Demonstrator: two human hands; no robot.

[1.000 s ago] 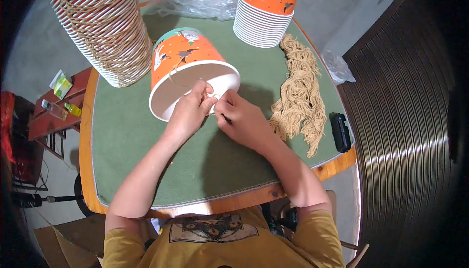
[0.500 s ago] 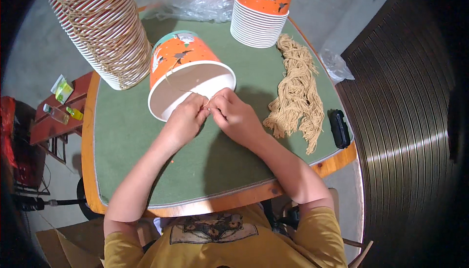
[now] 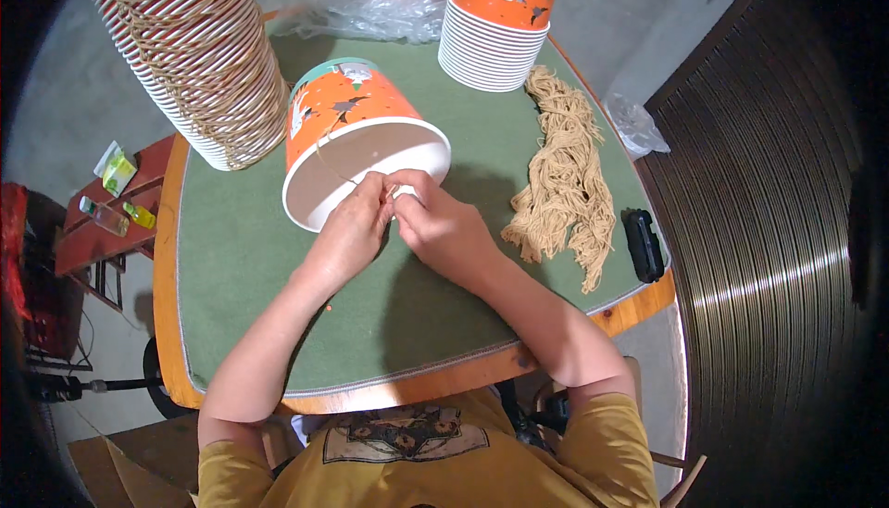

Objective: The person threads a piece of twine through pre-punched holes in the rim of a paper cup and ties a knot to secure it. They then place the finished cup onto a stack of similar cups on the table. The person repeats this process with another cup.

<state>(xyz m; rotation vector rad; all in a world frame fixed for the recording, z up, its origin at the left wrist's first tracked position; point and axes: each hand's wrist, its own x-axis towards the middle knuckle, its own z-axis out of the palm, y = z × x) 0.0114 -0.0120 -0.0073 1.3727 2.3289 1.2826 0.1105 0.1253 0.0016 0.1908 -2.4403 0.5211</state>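
Note:
An orange paper bucket (image 3: 394, 96) with a white rim and dark printed figures lies tipped on the table, its mouth toward me. From its side a thin tan cord (image 3: 333, 163) runs across the opening to my fingers. My left hand (image 3: 352, 225) pinches this cord at the near edge of the rim. Against it, my right hand (image 3: 437, 223) is closed with thumb and forefinger together, also at the cord's end. The fingertips hide the exact shape of the cord there. To the right lies a bundle of loose tan cords (image 3: 560, 179).
A tall stack of buckets strung with cords (image 3: 208, 59) leans at the left. Another bucket stack (image 3: 493, 50) stands at the back right, beside crumpled clear plastic (image 3: 375, 15). A black case (image 3: 644, 246) sits near the right edge of the green cloth (image 3: 250, 323).
My right fingers have shifted slightly up and closed in against the left ones around the cord. The bucket has barely moved.

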